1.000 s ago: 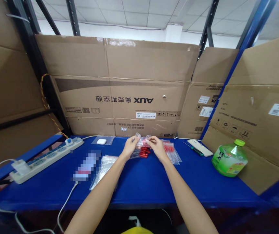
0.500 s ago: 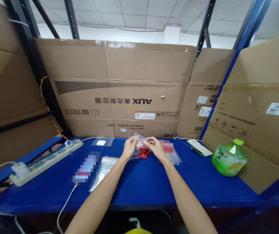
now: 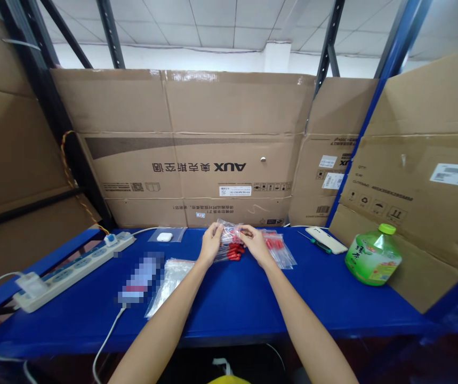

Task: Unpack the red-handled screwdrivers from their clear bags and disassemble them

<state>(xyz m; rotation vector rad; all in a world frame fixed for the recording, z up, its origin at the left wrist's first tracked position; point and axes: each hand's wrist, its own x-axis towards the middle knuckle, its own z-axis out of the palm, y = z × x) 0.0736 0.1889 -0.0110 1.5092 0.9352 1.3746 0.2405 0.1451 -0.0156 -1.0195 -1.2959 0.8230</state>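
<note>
Between my two hands, above the blue tabletop, is a clear plastic zip bag [image 3: 229, 230] with something red showing in it. My left hand [image 3: 211, 244] is closed on the bag's left side. On its right side, the fingers of my right hand [image 3: 254, 244] pinch the plastic. Just below the bag lie several red-handled pieces [image 3: 234, 252] with thin, pale shafts pointing left; their exact kind is too small to tell. Filled clear bags [image 3: 280, 250] with red contents lie right of my right hand. A stack of clear zip bags [image 3: 171, 282] rests beside my left forearm.
A power strip [image 3: 79, 269] runs along the left, near a blurred phone [image 3: 141, 278] on a cable. A white case [image 3: 165, 237] lies at the back. At right are a screwdriver [image 3: 320, 245], a white flat object [image 3: 327, 240] and a green bottle [image 3: 374, 256]. Cardboard [image 3: 197, 106] walls surround the table.
The view has shifted slightly. Both hands keep hold of the clear zip bag in nearly the same place, and the things on the table have not moved.
</note>
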